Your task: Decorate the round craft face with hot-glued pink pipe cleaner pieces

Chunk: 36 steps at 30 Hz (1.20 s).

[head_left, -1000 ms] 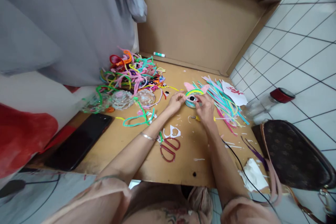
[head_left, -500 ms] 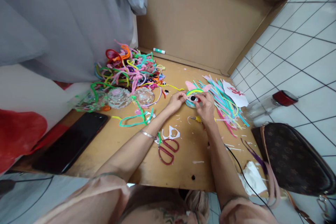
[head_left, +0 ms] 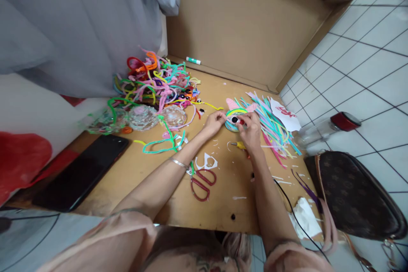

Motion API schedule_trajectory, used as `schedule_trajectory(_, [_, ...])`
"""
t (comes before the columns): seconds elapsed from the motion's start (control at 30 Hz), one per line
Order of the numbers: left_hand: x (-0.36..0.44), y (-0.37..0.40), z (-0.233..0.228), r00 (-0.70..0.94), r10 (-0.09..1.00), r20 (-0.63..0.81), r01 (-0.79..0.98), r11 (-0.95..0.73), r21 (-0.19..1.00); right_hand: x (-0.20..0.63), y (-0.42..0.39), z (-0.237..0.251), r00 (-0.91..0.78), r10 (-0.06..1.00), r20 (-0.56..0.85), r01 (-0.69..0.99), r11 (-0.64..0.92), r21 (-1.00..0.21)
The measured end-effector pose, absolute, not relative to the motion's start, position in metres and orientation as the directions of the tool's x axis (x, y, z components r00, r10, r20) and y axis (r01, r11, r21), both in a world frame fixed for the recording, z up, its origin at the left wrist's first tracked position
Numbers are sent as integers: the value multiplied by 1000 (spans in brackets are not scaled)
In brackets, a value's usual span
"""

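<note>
A round craft piece (head_left: 237, 111) of yellow, green and blue pipe cleaners with two pink ears lies between my hands. At its middle is a white disc with a black dot, like a craft eye (head_left: 235, 120). My left hand (head_left: 215, 123) pinches the piece's left edge with closed fingers. On the other side, my right hand (head_left: 251, 129) has thumb and fingertips closed at the eye. Just below the right hand lies a yellow-handled glue gun (head_left: 239, 145), partly hidden. Red-handled scissors (head_left: 203, 184) rest beside my left forearm.
Tangled pipe cleaners (head_left: 159, 80) are heaped at back left; loose straight ones (head_left: 276, 119) lie to the right. A black phone (head_left: 83, 172), a brown handbag (head_left: 353, 195), a red-lidded bottle (head_left: 344, 121) and crumpled tissue (head_left: 306, 216) line the sides. A cardboard panel (head_left: 242, 21) stands behind.
Both hands stay at the craft piece, with the right fingers shifting only slightly at the eye. The whole view has moved a little.
</note>
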<state>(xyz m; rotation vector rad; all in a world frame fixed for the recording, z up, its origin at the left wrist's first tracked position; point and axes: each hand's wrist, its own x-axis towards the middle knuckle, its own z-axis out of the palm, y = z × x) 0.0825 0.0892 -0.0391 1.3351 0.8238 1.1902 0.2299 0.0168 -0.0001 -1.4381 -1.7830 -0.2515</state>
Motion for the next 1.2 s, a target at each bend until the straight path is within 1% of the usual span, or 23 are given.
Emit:
schedule_trajectory(0.2, [84, 92, -43, 238, 956, 170, -196, -125, 973, 227, 15, 0, 3, 713, 701, 897, 307, -317])
schedule_trajectory(0.47, [84, 92, -42, 231, 959, 161, -207, -114, 972, 227, 13, 0, 3, 729, 685, 894, 305, -329])
schedule_trajectory(0.83, [85, 91, -43, 194, 973, 123, -146, -96, 985, 226, 12, 1, -18, 727, 686, 912, 294, -287])
schedule_trajectory(0.97, [85, 89, -40, 195, 975, 109, -146, -81, 986, 225, 11, 2, -23, 739, 673, 911, 293, -291])
schedule_trajectory(1.2, [83, 82, -35, 220, 966, 136, -208, -89, 974, 225, 11, 1, -11, 727, 687, 911, 290, -292])
